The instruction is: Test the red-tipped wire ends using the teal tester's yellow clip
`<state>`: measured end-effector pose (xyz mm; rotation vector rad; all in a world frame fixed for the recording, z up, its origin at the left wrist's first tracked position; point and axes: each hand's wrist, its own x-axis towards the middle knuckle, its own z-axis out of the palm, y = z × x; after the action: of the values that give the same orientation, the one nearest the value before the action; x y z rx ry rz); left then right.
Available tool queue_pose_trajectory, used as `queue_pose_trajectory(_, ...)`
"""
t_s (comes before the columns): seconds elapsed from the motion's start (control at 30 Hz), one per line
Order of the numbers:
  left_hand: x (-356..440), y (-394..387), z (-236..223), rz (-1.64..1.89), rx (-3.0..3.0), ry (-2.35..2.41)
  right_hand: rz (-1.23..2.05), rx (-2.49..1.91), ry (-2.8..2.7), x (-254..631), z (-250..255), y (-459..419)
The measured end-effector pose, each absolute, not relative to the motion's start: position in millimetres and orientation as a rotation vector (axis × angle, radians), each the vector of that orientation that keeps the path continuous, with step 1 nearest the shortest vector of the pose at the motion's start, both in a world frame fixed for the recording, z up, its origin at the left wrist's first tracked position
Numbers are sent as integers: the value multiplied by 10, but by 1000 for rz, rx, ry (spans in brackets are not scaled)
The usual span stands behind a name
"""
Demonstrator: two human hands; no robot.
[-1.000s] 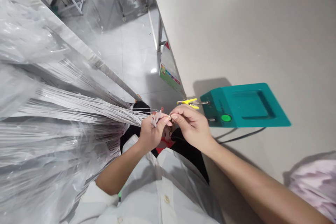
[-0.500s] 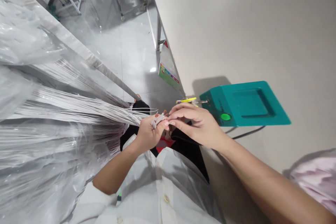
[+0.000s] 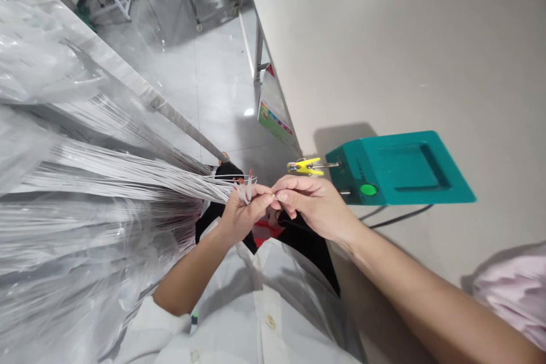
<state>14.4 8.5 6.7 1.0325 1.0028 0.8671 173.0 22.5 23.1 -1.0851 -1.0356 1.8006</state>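
Grasping short pale strips (image 3: 249,186) with reddish-brown tips in the left hand (image 3: 239,213), slightly left of the frame's centre; grip closed, thumb pressed towards forefinger. Pinched shut at the right hand (image 3: 318,203), just right of centre, with fingertips meeting those of the left; unable to identify any item between, too small to make out. Counted: at least three strips; one green device (image 3: 409,170) on the tabletop (image 3: 384,57), right of frame, with one round button (image 3: 368,189) and one yellow clip (image 3: 309,166); one pink cloth (image 3: 514,296), lower right. Not countable: white wires (image 3: 170,173), running from the left edge to the left hand; unable to tell whether gripped. Posed with fingers converging before the shirt (image 3: 273,307), left forearm slanting in from lower left, right forearm stretched from the lower right corner.
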Motion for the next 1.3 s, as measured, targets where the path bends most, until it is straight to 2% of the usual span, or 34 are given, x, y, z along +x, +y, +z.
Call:
queue_pose_trajectory(0.23,197,59,24,878,932,1023,1595,-1116,-981,1641,167,157)
queue_pose_trajectory(0.5,268,24,216,930,1153,1273,958,-1251,-1331,1639,102,130)
queue_pose_trajectory(0.7,330,-4,155,990,1186,1393,1142,-1250,-1284,1629,84,126)
queue_pose_trajectory(0.77,348,-16,143,1004,1192,1418,927,-1254,-1432,1646,73,122)
queue_pose_trajectory(0.93,413,-35,134,1008,1192,1454,156,-1258,-1976,1730,33,126)
queue_pose_trajectory(1.0,435,-28,126,1005,1181,1491,-8,-1250,-2131,1764,21,139)
queue_pose_trajectory(1.17,404,24,138,1004,1185,1560,95,-1141,-2264,1813,26,148)
queue_pose_trajectory(1.3,351,47,180,1026,1184,1596,380,-1183,-1979,1818,79,155)
